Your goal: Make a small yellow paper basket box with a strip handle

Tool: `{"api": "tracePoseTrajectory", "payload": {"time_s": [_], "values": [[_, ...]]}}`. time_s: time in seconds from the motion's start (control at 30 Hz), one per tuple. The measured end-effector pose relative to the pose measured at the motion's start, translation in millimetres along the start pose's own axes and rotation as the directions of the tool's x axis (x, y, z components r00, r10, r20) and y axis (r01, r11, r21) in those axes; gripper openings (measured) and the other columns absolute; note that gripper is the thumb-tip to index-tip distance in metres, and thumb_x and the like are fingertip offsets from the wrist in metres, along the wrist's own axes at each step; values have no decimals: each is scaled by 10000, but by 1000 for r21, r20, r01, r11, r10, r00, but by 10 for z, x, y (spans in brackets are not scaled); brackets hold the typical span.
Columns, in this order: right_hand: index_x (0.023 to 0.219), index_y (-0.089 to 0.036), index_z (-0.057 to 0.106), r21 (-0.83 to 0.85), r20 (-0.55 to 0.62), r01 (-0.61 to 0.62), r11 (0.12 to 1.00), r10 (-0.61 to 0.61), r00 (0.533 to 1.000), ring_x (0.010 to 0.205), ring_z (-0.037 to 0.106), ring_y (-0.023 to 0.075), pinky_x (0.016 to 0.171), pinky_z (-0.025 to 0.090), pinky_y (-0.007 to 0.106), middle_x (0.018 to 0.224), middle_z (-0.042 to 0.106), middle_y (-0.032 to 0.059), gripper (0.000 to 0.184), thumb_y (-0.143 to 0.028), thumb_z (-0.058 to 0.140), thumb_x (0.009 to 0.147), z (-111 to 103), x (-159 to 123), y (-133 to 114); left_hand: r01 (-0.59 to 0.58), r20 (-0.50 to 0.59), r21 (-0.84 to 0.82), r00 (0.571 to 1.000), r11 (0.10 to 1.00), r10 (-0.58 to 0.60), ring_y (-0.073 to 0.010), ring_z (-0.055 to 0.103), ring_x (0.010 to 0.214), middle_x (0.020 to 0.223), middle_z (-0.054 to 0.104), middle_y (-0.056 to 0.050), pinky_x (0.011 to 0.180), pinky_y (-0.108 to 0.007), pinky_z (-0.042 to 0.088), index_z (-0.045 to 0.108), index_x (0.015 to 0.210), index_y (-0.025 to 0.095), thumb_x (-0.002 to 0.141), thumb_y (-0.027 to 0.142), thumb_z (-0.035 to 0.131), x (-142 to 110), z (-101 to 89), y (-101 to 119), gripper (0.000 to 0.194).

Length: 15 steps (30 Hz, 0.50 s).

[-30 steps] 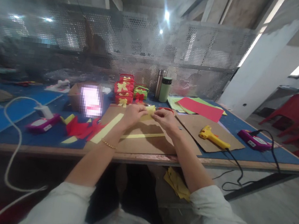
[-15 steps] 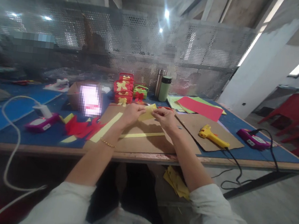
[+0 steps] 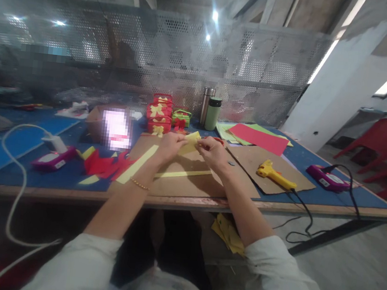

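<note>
Between my two hands is a small yellow piece of paper or felt (image 3: pixel 191 140), raised over a brown cardboard sheet (image 3: pixel 174 187). My left hand (image 3: pixel 169 148) pinches its left side, fingers closed. At its right edge, the fingertips of my right hand (image 3: pixel 212 152) are pinched together on it. One pale yellow strip (image 3: pixel 185 174) lies on the cardboard below my hands. Another yellow strip (image 3: pixel 137 164) lies slanted by my left wrist. Something with red-orange handles, partly hidden, is just behind my right hand.
Red boxes with yellow bows (image 3: pixel 158 115), a small green box (image 3: pixel 181 117) and a green bottle (image 3: pixel 213 114) stand behind. Red scraps (image 3: pixel 103 165) and a lit phone (image 3: pixel 116 129) are left. Rightward, a yellow glue gun (image 3: pixel 275 175) with a trailing cord rests on cardboard near a purple device (image 3: pixel 327 178).
My hands stay in nearly the same place, both still on the yellow piece, which has tilted slightly. The whole view has shifted a little.
</note>
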State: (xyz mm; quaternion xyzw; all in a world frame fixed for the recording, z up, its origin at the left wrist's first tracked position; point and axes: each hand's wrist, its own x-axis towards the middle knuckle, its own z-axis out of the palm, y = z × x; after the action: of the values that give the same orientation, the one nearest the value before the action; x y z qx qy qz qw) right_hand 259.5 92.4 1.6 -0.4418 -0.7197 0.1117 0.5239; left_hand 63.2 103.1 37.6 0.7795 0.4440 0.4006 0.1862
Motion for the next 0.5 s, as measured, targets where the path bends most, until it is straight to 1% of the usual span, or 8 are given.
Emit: {"api": "tracePoseTrajectory", "payload": {"time_s": [0.13,0.23,0.3,0.37,0.4,0.43,0.5], "values": [[960,-212,814,-33,-68,99,995,-101,993,672,528,165,691,475,308,726,579,9,143,-245,701,878,-4,-18,-51,-17,-36,-69,999,998,14,-196,625,761,791,760,-27,736,-299,452,800,783,164,831,275,643,2,-37,-6,199],[997,-213,816,-31,-100,157,987,-160,982,683,538,170,692,487,314,756,599,23,185,-230,655,907,-21,-42,-128,-32,-41,-154,999,988,26,-204,638,779,811,768,-31,751,-305,465,810,813,161,828,327,655,5,-55,-22,227],[1010,-215,815,-33,-119,185,982,-187,975,695,550,174,682,494,313,765,609,30,210,-244,622,934,-80,-87,-192,-40,-41,-209,999,977,32,-209,645,779,813,773,-37,751,-308,472,817,827,158,821,365,667,9,-57,-40,256],[1033,-217,813,-67,-144,208,976,-216,966,729,577,185,690,504,319,788,633,42,235,-265,594,963,-224,-174,-241,-49,-48,-255,998,966,38,-214,654,776,821,781,-44,745,-311,483,827,848,158,812,398,680,14,-54,-60,283],[1051,-220,811,-104,-157,217,971,-231,960,759,596,195,704,512,326,815,653,54,246,-277,584,976,-338,-237,-249,-53,-51,-273,998,961,41,-217,659,777,825,785,-47,743,-312,489,832,858,159,807,413,690,16,-52,-68,295],[1071,-227,807,-161,-164,217,963,-243,956,798,618,205,737,523,342,866,680,70,254,-289,574,990,-482,-312,-239,-55,-52,-288,998,956,42,-221,665,781,830,789,-50,746,-315,496,836,866,161,801,428,703,17,-49,-74,305],[1115,-238,798,-318,-177,181,931,-246,953,900,652,239,820,537,383,973,710,103,278,-293,550,1005,-842,-497,-157,-52,-53,-306,998,950,38,-227,671,782,829,793,-53,752,-322,507,841,865,166,783,464,735,19,-44,-78,327]]}}
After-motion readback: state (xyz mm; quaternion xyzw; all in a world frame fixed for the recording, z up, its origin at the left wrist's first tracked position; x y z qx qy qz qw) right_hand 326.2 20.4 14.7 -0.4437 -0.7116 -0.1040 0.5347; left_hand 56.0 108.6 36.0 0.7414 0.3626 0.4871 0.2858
